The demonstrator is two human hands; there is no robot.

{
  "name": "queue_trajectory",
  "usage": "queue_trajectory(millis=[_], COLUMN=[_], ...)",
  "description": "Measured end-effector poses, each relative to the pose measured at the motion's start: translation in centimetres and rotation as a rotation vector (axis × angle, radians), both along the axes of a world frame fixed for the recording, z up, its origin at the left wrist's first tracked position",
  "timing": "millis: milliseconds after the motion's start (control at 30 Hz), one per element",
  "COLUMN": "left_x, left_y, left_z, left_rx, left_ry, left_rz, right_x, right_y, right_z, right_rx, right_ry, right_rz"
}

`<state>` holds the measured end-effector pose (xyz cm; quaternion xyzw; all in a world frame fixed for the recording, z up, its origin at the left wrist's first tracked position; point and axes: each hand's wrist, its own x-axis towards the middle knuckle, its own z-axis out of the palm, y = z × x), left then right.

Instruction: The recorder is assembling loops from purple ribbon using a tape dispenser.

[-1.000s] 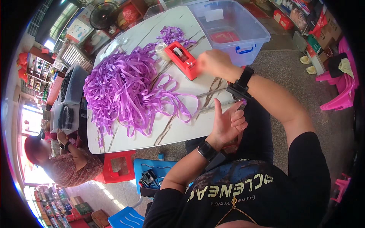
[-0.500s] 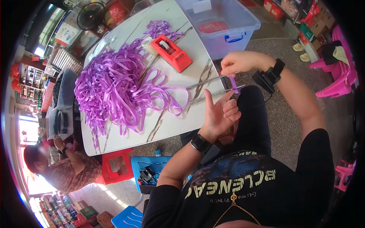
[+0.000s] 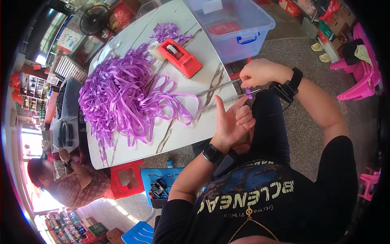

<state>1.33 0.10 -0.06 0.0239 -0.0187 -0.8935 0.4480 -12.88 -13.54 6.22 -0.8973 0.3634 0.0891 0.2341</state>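
Two thin metal rods (image 3: 221, 86) reach past the right edge of the table, with a short stretch of purple ribbon (image 3: 249, 94) across their ends. My right hand (image 3: 262, 73) is above the rod ends, thumb and fingers pinched at the ribbon's upper part; the fingertips partly hide it. Below the rods is my left hand (image 3: 235, 124), palm up. Its thumb and index finger stretch out while the other fingers curl in, and the index tip is close to the ribbon; contact is unclear. A loose strand runs from the big purple ribbon pile (image 3: 115, 95) toward the rods.
On the marbled table (image 3: 174, 138) stand a red tape dispenser (image 3: 180, 58), a tape roll (image 3: 155, 51) and a smaller ribbon heap (image 3: 168, 32). A clear plastic bin (image 3: 239, 30) is beyond the right edge. At left, another person (image 3: 77, 183) sits near a red stool (image 3: 126, 179).
My right hand has shifted slightly right and down at the rod ends, and the ribbon there looks shorter. My left hand keeps nearly the same pose. The whole view has moved a little.
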Motion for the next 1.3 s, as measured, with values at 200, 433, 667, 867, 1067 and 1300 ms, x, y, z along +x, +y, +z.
queue_trajectory(millis=[200,433,667,867,1067,1300], left_x=[-0.1,-0.1,-0.2,0.1,-0.3,0.0], left_y=[0.0,0.1,0.0,0.1,0.1,0.0], left_z=[0.1,0.1,0.1,0.1,0.1,-0.2], left_rx=[0.011,0.015,0.027,0.020,0.012,0.009], left_ry=[0.005,-0.004,-0.018,-0.015,-0.013,-0.008], left_rz=[0.001,0.004,0.012,0.016,0.006,0.012], right_x=[-0.1,0.2,-0.4,-1.7,-5.7,-0.1], right_y=[0.1,0.2,1.5,2.1,1.3,5.7], right_z=[-0.4,-0.4,-0.9,-0.9,-11.8,-13.6], right_rx=[-0.074,-0.115,-0.509,-0.293,0.644,1.565], right_ry=[0.009,0.100,0.082,-0.061,-1.077,-1.439], right_rz=[-0.011,-0.046,0.018,-0.224,-0.943,-0.801])
